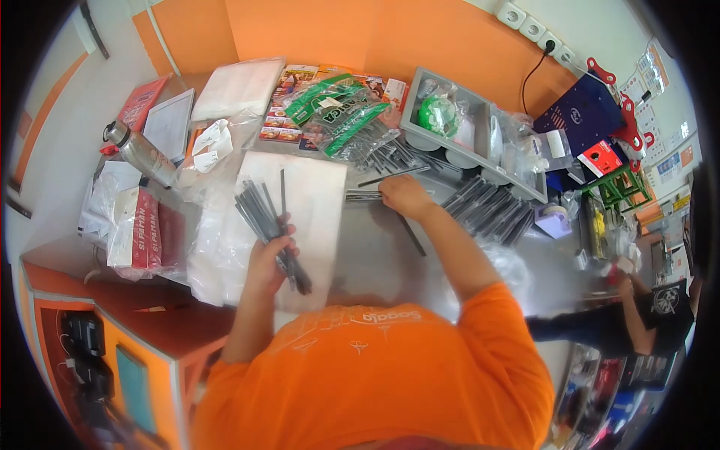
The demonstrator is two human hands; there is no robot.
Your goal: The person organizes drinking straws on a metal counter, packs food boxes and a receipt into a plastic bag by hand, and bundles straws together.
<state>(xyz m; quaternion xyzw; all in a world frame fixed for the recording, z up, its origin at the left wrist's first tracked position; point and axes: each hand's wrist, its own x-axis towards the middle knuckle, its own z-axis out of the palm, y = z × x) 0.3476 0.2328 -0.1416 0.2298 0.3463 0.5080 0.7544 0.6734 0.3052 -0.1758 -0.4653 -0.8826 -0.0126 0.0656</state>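
Observation:
A bundle of dark drinking straws (257, 206) stands tilted in my left hand (274, 259), whose fingers are wrapped round it. One straw sticks up apart from the others. My right hand (406, 197) is on the metal table with its fingers pinched together at the ends of a few thin straws (363, 196). Another dark straw (414, 238) lies beneath its wrist. Just beyond this hand are loose straws (390, 159) and a clear plastic bag with green print (349, 120). To the right lies a pile of dark straws (487, 208), seemingly in clear wrapping.
A grey divided bin (412, 127) stands at the back, holding a green-wrapped item. White plastic sheets (319, 195) lie under my left hand. A steel bottle (142, 154) and a red-white box (136, 232) are at left. Another person (645, 315) stands at far right.

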